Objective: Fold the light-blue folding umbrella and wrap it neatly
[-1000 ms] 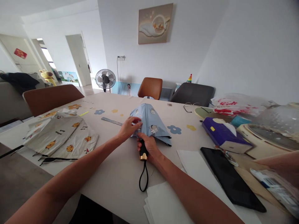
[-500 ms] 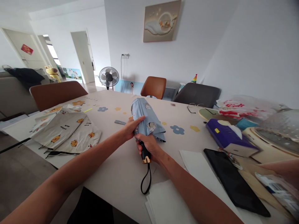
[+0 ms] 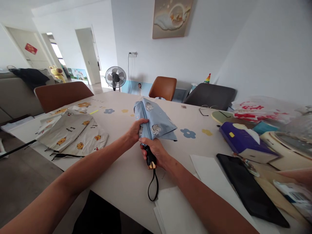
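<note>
We are holding a loosely gathered blue umbrella (image 3: 159, 118) to the left of the purple tissue box (image 3: 240, 139), over the white table (image 3: 117, 182); whether its far end is touching the tabletop, we cannot tell. Our right hand (image 3: 157, 151) is closing round the black handle (image 3: 149, 155) and the canopy's gathered lower edge. Our left hand (image 3: 135, 130) is clamping the canopy's near-left side, its thumb lying across the cloth and its other fingers mostly hiding behind it.

We are judging the umbrella light enough for one hand, with the handle feeling stiff and giving the surest hold. The canopy is looking thin, soft and perhaps a little slippery, so we are favouring a flat thumb over a fold near the handle; the loose flap toward the tissue box is offering little to grip. The ribs inside are probably tolerating gentle squeezing but not twisting.

The wrist strap (image 3: 157, 187) is hanging free. A cream umbrella (image 3: 75, 133) is lying far left of the tissue box, and a black tablet (image 3: 251, 191) is lying on its near side.
</note>
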Tool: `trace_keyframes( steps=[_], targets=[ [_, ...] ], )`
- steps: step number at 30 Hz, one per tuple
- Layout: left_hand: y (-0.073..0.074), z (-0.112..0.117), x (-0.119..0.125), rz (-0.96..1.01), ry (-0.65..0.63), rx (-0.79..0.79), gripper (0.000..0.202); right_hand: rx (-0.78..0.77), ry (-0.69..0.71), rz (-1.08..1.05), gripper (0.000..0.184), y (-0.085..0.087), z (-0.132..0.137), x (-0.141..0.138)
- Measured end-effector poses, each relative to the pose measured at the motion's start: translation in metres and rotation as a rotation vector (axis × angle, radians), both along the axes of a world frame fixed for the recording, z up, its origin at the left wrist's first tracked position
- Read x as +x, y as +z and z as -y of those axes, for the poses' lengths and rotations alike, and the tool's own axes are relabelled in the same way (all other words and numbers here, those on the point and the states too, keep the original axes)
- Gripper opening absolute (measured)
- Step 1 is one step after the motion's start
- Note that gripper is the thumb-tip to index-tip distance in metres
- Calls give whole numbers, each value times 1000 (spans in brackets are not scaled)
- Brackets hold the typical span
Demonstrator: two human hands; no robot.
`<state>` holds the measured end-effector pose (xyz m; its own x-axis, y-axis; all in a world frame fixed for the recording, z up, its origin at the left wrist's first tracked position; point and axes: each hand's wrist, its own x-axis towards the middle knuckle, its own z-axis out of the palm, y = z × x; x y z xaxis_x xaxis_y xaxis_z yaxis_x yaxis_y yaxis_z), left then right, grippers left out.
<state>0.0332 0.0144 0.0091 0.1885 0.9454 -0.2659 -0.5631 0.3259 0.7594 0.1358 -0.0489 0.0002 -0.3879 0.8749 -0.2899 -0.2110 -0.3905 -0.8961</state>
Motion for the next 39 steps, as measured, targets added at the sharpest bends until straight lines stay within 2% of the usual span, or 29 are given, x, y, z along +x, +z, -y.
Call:
trace_keyframes(
  steps=[4, 8, 11, 14, 17, 21, 25, 29, 31, 33, 35, 37, 39],
  targets=[
    [1, 3, 0, -51, 2, -14, 22, -35, 16, -36, 20, -3, -1, 2],
    [2, 4, 1, 8, 12, -5, 22, -13, 23, -128, 26, -7, -5, 4],
    [1, 4, 2, 8, -29, -57, 21, 21, 4, -200, 28, -11, -7, 5],
    [-1, 5, 4, 8, -37, -104, 21, -21, 30, -252, 30, -13, -8, 6],
    [-3, 5, 4, 5, -56, -127, 22, -65, 86, -233, 25, -13, -8, 7],
    [-7, 1, 1, -35, -101, -144, 27, -119, 48, -110, 10, -12, -11, 8],
    [-5, -9, -7, -40, 22, 30, 31, -148, 43, -130, 7, -10, -9, 8],
    [1, -26, -27, -19, 159, 127, 27, -173, 99, -154, 10, -10, -4, 6],
    [1, -37, -42, -48, 280, 158, 21, -186, 123, -189, 10, -12, -3, 6],
    [-3, -46, -57, -138, 475, 161, 15, -209, 124, -233, 9, -13, -4, 6],
    [-9, -53, -67, -245, 594, 153, 11, -240, 107, -267, 10, -15, -5, 6],
    [-13, -54, -69, -297, 614, 163, 11, -258, 93, -279, 11, -16, -7, 7],
    [-13, -48, -61, -372, 599, 253, 18, -259, 97, -274, 13, -17, -8, 7]
  ],
)
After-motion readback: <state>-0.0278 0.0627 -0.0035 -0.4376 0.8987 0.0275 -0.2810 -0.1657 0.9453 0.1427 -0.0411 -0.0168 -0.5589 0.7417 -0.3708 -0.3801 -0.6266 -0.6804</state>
